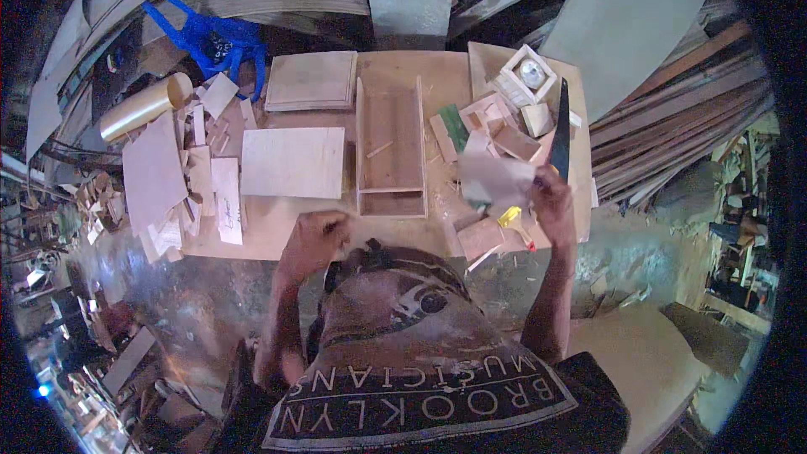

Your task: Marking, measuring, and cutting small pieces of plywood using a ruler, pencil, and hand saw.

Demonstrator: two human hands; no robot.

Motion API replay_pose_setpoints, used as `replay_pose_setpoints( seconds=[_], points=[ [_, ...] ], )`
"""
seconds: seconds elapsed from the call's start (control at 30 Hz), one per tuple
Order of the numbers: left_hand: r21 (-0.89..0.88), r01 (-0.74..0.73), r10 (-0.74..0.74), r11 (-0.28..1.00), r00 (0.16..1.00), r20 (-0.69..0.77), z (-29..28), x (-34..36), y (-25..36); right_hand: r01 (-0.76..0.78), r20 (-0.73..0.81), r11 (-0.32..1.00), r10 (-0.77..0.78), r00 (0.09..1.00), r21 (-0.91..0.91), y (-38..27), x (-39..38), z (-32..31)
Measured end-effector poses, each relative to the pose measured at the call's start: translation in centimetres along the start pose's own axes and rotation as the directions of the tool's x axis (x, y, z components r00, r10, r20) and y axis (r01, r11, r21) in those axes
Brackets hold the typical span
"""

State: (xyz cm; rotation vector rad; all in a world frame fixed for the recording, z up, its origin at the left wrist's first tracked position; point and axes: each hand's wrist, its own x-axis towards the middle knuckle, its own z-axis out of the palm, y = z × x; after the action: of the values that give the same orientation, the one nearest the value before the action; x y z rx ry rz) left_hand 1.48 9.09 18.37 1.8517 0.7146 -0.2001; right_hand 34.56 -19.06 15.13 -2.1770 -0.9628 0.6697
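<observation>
My right hand [552, 199] pinches the edge of a pale, thin flat sheet [498, 178], which is smeared by motion over the right side of the worktable. Its material is hard to tell. Close to the table's front edge, my left hand [317, 238] has its fingers curled closed; whatever they may hold is hidden. Between the two hands and farther back lies a long open wooden box [391, 134] with a divider near its front end and a small wood strip [380, 150] inside. A plain wooden panel [293, 162] lies left of the box.
Stacked panels [311, 81] lie behind, near a blue bag [214, 38]. Wood offcuts [202, 130] and a gold roll [145, 107] crowd the left. On the right are a handsaw [560, 130], small wooden frames [528, 74], and a yellow-and-red tool [514, 223].
</observation>
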Motion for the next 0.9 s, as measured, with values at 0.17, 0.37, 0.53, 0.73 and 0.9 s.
replay_pose_setpoints(
  seconds=[0.17, 0.37, 0.53, 0.73, 0.9],
  points=[
    [0.177, -0.311, 0.357, 0.934, 0.822, -0.444, -2.7, 8.2, 1.8, 0.305, -0.321, 0.85, -0.172, 0.931, 0.43, -6.8, 9.1, -0.1],
    [0.306, -0.28, 0.407, 0.91, 0.747, -0.525, -8.3, 19.1, 0.4, 0.322, -0.263, 0.946, -0.32, 0.91, -0.037, -7.5, 23.6, 5.3],
    [0.252, -0.301, 0.393, 0.92, 0.708, -0.587, -8.9, 25.1, -3.5, 0.479, -0.15, 0.87, -0.492, 0.857, -0.116, -4.5, 28.6, 9.4],
    [0.262, -0.3, 0.395, 0.917, 0.77, -0.501, -7.8, 27.0, -2.4, 0.509, -0.142, 0.851, -0.524, 0.84, -0.131, -3.4, 29.1, 10.3],
    [0.191, -0.314, 0.367, 0.93, 0.761, -0.534, -7.0, 27.8, -2.2, 0.44, -0.011, 0.889, -0.445, 0.895, -0.125, -4.4, 29.2, 10.5]
  ],
)
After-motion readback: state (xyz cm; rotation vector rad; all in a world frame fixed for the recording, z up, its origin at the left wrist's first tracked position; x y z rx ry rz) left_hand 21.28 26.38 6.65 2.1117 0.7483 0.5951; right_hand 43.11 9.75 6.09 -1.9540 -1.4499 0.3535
